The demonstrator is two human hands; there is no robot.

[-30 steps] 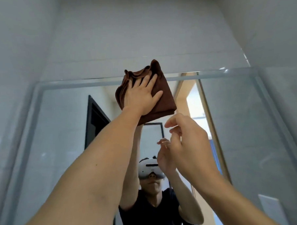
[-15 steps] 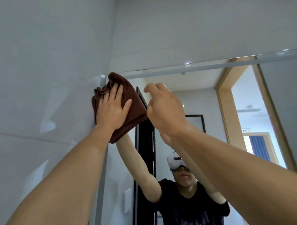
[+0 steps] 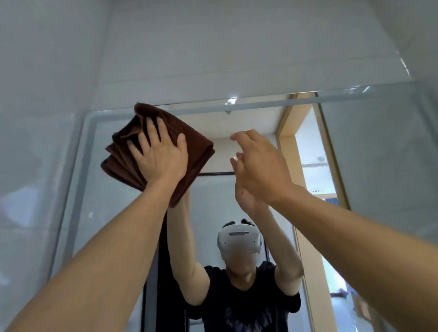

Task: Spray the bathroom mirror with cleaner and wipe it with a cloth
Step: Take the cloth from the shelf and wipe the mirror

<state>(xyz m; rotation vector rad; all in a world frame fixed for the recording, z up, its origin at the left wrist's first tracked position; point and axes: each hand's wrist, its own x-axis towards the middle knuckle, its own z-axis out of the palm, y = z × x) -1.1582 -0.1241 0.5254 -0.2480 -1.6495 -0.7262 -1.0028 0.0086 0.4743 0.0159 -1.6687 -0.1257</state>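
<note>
cloth now right of mirror's corner

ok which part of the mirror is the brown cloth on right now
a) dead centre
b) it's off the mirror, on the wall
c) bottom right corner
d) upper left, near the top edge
d: the left hand presses the folded brown cloth flat against the mirror near its top left corner.

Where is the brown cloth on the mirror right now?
In the head view the brown cloth is pressed flat against the mirror by the left hand, near the upper left corner just under the top edge, left of the empty right hand.
</note>
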